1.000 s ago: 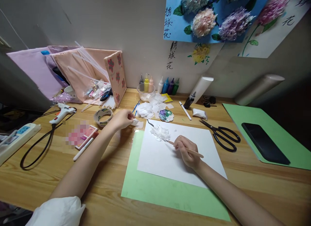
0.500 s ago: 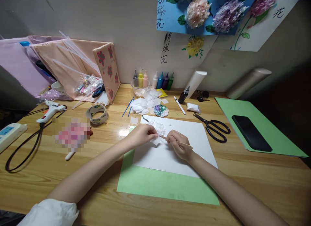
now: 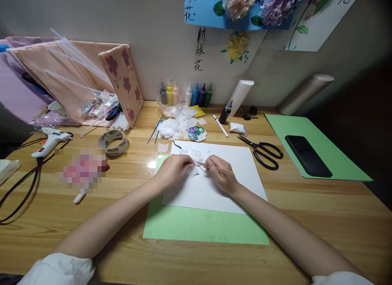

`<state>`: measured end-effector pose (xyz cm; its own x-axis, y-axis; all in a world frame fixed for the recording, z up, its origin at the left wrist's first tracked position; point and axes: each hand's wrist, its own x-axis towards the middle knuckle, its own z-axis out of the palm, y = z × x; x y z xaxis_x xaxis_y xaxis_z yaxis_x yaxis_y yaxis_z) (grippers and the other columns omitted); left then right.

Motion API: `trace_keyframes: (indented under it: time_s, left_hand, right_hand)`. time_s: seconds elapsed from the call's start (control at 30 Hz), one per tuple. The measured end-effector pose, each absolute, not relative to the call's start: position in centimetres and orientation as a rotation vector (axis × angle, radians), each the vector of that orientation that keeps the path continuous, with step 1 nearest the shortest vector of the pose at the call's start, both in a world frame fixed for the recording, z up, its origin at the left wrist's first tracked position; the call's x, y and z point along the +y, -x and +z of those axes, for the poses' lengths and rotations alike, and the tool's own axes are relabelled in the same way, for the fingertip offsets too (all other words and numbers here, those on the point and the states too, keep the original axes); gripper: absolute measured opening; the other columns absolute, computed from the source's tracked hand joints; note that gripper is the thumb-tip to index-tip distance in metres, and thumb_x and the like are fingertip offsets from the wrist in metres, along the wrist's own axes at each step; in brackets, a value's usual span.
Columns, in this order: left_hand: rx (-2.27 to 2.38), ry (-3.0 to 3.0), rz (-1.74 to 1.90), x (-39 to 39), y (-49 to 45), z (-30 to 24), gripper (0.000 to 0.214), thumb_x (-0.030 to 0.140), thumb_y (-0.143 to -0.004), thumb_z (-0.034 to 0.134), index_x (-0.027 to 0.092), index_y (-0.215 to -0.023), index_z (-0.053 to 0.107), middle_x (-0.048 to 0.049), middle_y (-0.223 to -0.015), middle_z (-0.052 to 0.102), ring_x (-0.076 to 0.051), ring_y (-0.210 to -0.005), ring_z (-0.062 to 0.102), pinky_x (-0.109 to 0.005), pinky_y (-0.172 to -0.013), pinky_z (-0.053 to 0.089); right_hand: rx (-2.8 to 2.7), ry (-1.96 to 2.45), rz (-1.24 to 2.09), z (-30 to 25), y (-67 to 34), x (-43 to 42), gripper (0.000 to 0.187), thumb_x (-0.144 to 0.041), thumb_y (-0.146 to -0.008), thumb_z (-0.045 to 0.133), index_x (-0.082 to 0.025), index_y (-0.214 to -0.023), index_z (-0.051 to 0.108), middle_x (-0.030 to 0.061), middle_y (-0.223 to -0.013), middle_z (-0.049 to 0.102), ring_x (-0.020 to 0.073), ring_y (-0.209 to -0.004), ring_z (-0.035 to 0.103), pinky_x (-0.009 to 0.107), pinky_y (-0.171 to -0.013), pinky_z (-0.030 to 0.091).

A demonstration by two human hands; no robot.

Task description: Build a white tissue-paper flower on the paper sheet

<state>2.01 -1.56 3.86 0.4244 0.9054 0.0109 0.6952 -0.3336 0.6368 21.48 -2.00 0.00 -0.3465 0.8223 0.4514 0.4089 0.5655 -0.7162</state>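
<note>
My left hand [image 3: 176,169] is closed in a pinch, fingertips at a small square of thin white paper [image 3: 194,172]. In my right hand [image 3: 221,173] I grip a thin wooden stick [image 3: 225,170], its tip pointing left at the paper by my left fingers. Just behind the fingertips, a ruffled cluster of white paper petals [image 3: 193,152] lies on a white sheet [image 3: 214,199]. That sheet rests on green paper [image 3: 205,228]. A short dark line [image 3: 177,144] marks the sheet's upper left corner. My fingers partly hide the stick's tip.
Black scissors [image 3: 263,151] lie right of the sheet, a phone [image 3: 308,155] farther right. Behind are loose white paper squares [image 3: 170,128], a paint-stained palette [image 3: 197,133] and several paint bottles. To the left sit a tape roll [image 3: 114,142] and a glue gun [image 3: 50,141].
The camera view has shifted, so the desk things sit a little further left and up. My two hands have come slightly closer together, the stick still in my right hand.
</note>
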Motion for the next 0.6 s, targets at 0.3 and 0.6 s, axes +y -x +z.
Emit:
trace_keyframes:
  time_s: [0.3, 0.6]
  left_hand:
    - [1.329, -2.247, 0.712, -2.2, -3.0, 2.2, 0.012, 0.021, -0.082, 0.057, 0.019, -0.084, 0.068, -0.0040, -0.083, 0.067, -0.016, -0.078, 0.057, -0.026, -0.070, 0.042]
    - [1.320, -2.328, 0.875, -1.7, -3.7, 1.4, 0.012, 0.026, -0.085, 0.053, 0.017, -0.084, 0.061, -0.0033, -0.081, 0.061, -0.015, -0.078, 0.053, -0.027, -0.070, 0.040]
  right_hand:
    - [-1.991, 0.688, 0.516, 0.0, -22.1, -2.4, 0.027, -0.018, -0.091, 0.032, -0.021, -0.069, 0.047, 0.0003, -0.058, 0.049, 0.0138, -0.056, 0.047, 0.028, -0.055, 0.038]
    - [-2.162, 0.872, 0.417, -0.1, -21.7, -1.9, 0.023, -0.018, -0.092, 0.034, -0.020, -0.073, 0.047, 0.0018, -0.063, 0.052, 0.0146, -0.061, 0.049, 0.028, -0.059, 0.039]
